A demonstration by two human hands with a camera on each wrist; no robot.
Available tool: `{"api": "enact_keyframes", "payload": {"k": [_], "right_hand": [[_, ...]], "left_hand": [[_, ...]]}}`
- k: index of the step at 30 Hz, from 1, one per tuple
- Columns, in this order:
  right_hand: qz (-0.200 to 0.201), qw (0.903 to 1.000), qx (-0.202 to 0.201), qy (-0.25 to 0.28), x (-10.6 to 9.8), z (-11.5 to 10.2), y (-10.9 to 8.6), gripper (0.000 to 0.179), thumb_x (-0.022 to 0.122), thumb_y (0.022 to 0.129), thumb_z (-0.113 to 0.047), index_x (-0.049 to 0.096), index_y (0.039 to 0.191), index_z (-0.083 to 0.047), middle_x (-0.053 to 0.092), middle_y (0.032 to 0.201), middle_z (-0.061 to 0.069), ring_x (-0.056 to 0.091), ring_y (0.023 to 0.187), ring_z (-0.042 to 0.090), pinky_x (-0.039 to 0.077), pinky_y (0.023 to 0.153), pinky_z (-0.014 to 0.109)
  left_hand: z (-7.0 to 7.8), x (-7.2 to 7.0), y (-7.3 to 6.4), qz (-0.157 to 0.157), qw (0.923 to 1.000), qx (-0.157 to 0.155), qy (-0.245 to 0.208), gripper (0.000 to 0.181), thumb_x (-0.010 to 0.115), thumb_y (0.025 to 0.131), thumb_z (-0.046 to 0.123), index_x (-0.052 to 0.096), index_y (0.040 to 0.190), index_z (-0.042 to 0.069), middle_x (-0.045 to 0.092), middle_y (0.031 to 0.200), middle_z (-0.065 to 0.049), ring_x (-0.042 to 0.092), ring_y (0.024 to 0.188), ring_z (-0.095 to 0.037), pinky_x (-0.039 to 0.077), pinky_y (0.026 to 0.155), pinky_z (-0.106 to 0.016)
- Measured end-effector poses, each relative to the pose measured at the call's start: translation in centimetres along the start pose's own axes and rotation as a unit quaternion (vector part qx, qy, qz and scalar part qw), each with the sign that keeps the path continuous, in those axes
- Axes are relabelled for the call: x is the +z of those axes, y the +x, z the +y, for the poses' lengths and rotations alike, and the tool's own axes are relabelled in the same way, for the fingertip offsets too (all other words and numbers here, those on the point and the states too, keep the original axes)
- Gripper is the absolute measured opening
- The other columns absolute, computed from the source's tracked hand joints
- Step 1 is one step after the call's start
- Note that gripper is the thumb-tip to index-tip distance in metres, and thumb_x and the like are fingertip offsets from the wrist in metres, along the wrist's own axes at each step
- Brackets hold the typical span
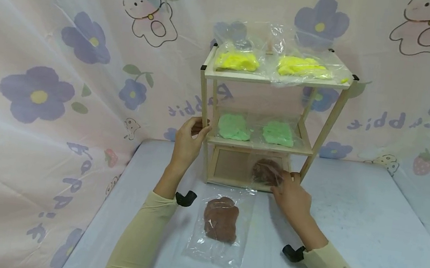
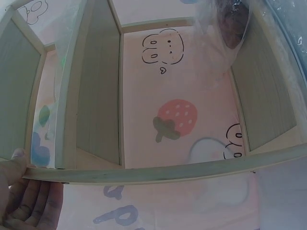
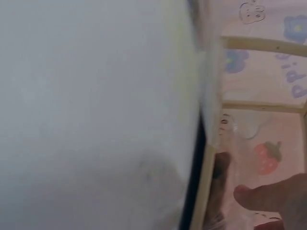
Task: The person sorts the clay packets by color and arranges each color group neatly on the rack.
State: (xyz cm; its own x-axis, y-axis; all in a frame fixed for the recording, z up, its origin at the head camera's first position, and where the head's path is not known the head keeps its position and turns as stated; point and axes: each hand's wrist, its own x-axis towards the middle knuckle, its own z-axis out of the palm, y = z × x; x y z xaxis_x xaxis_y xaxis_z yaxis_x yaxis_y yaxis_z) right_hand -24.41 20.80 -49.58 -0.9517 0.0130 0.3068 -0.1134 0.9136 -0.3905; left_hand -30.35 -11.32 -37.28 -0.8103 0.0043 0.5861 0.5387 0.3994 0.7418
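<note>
My left hand (image 1: 189, 142) grips the left front post of a small wooden shelf rack (image 1: 262, 146), thumb on one side and fingers curled behind it. My right hand (image 1: 294, 198) reaches to the right part of the bottom shelf and holds the edge of a clear bag of brown clay (image 1: 267, 171). In the left wrist view this brown clay (image 2: 232, 21) is tilted above the bottom board. The right thumb (image 3: 254, 196) shows beside the bag in the right wrist view; most of the other fingers are hidden. Another bag of brown clay (image 1: 221, 218) lies flat on the table before the rack.
Two bags of yellow clay (image 1: 238, 60) rest on the top shelf, and two bags of green clay (image 1: 234, 126) on the middle one. A white cloth covers the table (image 1: 358, 225). Behind the rack hangs a patterned curtain (image 1: 125, 72) with flowers and rabbits.
</note>
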Motion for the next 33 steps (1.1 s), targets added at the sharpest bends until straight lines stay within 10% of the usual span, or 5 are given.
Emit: {"api": "enact_keyframes", "payload": {"k": [14, 24, 33], "right_hand": [[-0.015, 0.9978, -0.033, 0.056, -1.8, -1.6, -3.9, 0.060, 0.085, 0.095, -0.027, 0.059, 0.143, -0.001, 0.069, 0.123, 0.025, 0.073, 0.099, 0.045, 0.060, 0.061, 0.057], [-0.057, 0.9893, -0.043, 0.127, -1.5, -3.2, -6.1, 0.056, 0.086, 0.094, -0.025, 0.063, 0.141, -0.003, 0.071, 0.118, 0.016, 0.056, 0.069, 0.009, 0.048, 0.055, 0.029], [-0.100, 0.9715, -0.071, 0.203, -0.3, -4.8, -8.1, 0.049, 0.088, 0.092, -0.021, 0.068, 0.133, -0.002, 0.071, 0.112, 0.013, 0.056, 0.070, 0.004, 0.050, 0.057, 0.023]], "left_hand": [[-0.1, 0.1, 0.0, 0.003, 1.0000, 0.003, -0.002, 0.029, 0.074, 0.103, 0.013, 0.070, 0.127, -0.002, 0.073, 0.115, -0.016, 0.071, 0.109, -0.030, 0.059, 0.102, -0.036], [0.0, 0.0, 0.0, 0.002, 1.0000, 0.005, 0.001, 0.028, 0.074, 0.103, 0.011, 0.070, 0.127, -0.002, 0.073, 0.116, -0.017, 0.071, 0.109, -0.031, 0.059, 0.103, -0.037], [-0.2, 0.0, 0.0, -0.004, 0.9998, 0.009, 0.017, 0.030, 0.073, 0.103, 0.012, 0.068, 0.129, -0.003, 0.072, 0.119, -0.018, 0.070, 0.112, -0.032, 0.058, 0.104, -0.036]]}}
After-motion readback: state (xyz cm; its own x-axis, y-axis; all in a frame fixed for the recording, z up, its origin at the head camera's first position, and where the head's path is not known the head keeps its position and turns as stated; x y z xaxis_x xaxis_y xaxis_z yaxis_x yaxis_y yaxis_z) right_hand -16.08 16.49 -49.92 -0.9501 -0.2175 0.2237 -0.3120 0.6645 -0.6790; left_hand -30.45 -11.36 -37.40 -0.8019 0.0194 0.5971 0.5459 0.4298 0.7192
